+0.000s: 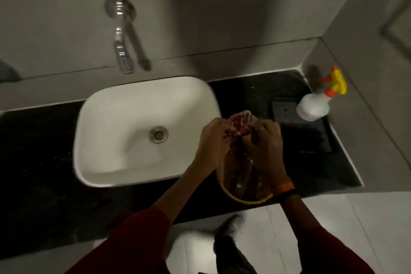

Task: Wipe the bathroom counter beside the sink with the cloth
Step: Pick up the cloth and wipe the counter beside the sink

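Both my hands hold a bunched reddish and white cloth point(242, 121) just right of the white sink point(124, 118), above the black counter point(244, 93). My left hand point(213, 138) grips the cloth's left side and my right hand point(265, 140) grips its right side. Most of the cloth is hidden between the fingers. Under my wrists hangs a brownish piece with a yellow rim point(244, 198); I cannot tell whether it belongs to the cloth.
A white spray bottle point(313, 107) with a yellow and orange trigger stands in the counter's back right corner. A dark phone point(285, 109) lies beside it. A chrome tap point(121, 35) juts from the grey wall above the sink. White floor lies below.
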Action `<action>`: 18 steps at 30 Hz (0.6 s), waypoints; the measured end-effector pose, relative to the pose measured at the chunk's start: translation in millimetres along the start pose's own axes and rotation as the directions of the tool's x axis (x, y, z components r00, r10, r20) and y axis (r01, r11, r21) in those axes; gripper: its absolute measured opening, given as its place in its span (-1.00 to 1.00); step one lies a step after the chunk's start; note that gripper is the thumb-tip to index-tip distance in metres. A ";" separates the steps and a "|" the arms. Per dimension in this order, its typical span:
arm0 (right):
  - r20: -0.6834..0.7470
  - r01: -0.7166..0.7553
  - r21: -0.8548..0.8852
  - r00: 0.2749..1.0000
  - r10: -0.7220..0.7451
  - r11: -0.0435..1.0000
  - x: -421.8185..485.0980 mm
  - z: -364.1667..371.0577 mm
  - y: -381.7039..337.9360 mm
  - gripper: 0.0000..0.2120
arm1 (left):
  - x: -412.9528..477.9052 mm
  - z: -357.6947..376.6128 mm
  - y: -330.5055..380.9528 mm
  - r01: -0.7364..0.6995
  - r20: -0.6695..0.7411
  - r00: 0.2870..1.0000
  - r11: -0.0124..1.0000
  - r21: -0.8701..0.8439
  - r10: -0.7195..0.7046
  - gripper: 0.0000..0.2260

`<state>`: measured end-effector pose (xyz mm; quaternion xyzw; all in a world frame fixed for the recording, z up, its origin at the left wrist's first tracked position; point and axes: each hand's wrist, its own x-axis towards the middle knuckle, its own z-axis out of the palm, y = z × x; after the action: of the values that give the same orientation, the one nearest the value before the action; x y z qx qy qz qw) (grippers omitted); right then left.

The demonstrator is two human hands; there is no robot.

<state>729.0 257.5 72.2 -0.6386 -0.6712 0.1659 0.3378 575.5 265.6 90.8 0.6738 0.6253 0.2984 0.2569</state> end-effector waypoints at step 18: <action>0.303 0.178 0.176 0.926 -0.225 0.968 -228.5 291.8 -336.5 -0.67 | -265.7 -321.7 -323.2 0.375 -0.052 0.914 0.886 -0.274 -0.403 -0.80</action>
<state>274.1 53.5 28.0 -0.5043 -0.7653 0.2805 0.2851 109.4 20.1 58.8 0.4785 0.7163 0.3552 0.3630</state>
